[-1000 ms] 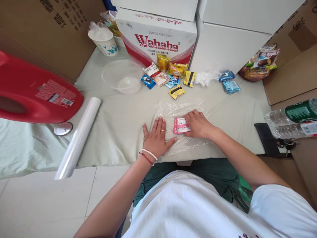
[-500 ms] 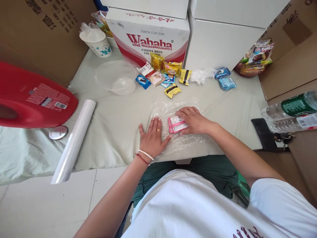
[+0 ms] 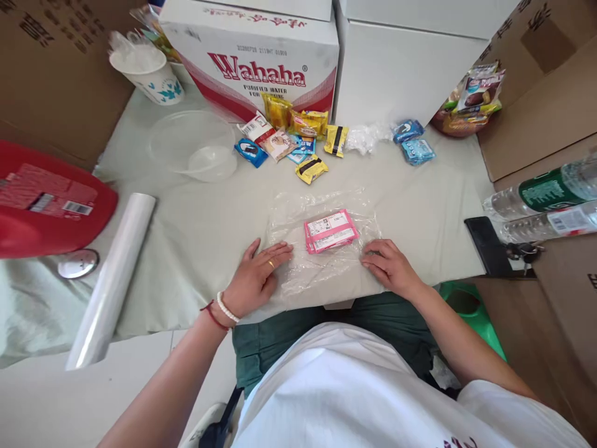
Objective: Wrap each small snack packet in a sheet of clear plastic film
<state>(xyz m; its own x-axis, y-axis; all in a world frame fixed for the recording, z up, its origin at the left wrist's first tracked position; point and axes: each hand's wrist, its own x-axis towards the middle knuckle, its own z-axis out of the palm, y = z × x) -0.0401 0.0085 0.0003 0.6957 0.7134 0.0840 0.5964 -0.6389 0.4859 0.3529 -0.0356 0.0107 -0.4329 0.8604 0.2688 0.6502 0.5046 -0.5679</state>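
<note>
The stack of pink packets (image 3: 331,231) lies on the clear plastic film (image 3: 301,274), spread upon the worktop (image 3: 200,230); the left hand (image 3: 258,272) rests at the film's left edge, grip released; the right hand (image 3: 392,266) is at the right edge, whether its grip pinches I cannot tell

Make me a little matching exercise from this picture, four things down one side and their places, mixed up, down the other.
1. pink packets
2. white roll
3. right hand
4. paper cup

A. jutting past the table's front edge
B. left of the Wahaha box
C. on the clear film
D. at the film's right side

Pairs: 1-C, 2-A, 3-D, 4-B
</note>
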